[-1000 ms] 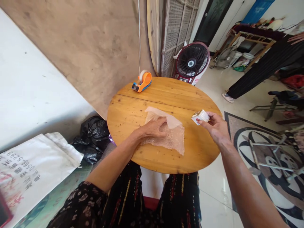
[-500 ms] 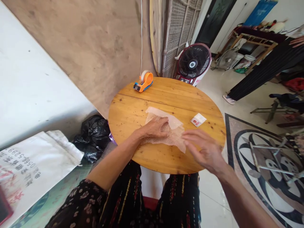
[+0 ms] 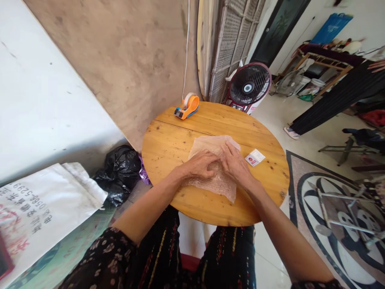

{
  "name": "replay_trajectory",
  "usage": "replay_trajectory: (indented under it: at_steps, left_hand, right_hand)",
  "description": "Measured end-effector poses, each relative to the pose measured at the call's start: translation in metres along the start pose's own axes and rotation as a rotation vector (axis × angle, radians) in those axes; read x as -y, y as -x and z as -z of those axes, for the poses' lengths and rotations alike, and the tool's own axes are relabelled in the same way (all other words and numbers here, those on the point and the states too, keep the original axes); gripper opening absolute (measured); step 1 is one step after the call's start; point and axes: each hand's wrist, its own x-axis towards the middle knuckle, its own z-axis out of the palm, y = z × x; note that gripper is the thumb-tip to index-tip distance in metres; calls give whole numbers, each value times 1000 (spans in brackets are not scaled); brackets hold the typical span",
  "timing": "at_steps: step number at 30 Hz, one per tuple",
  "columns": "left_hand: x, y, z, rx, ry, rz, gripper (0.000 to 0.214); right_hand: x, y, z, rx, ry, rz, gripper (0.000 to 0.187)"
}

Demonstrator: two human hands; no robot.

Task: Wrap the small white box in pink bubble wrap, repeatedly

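A sheet of bubble wrap (image 3: 223, 185) lies spread on the round wooden table (image 3: 180, 140). My left hand (image 3: 201, 165) rests flat on its left part, fingers stretched out. My right hand (image 3: 235, 163) lies flat on the sheet beside it, fingers spread toward the far edge. A small white box with a red mark (image 3: 254, 157) lies on the table just right of my right hand, untouched.
An orange tape dispenser (image 3: 188, 107) sits at the table's far edge by the wall. A standing fan (image 3: 249, 86) is behind the table. A black bag (image 3: 120, 172) and a white sack (image 3: 42, 204) lie on the floor at left. Another person's leg (image 3: 327, 102) shows at far right.
My right hand set the small box down on the table, then came over onto the bubble wrap. The folded far corner of the sheet is now flattened. My left hand stayed put.
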Motion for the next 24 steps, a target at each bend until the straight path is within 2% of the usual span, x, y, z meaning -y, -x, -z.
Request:
replay_trajectory:
  at_steps: [9, 16, 19, 24]
  left_hand:
    - [7, 0, -8, -80, -133, 60, 42]
    - [11, 1, -10, -48, -208, 215, 78]
    - [11, 1, -10, -17, -194, 265, 84]
    - [11, 1, -8, -15, -169, 268, 85]
  right_hand:
    - [-15, -2, -12, 57, 57, -12, 44]
    - [-18, -2, -13, 40, 52, -40, 50]
    - [-23, 0, -13, 56, 18, -44, 54]
    - [-29, 2, -12, 94, -42, -46, 62]
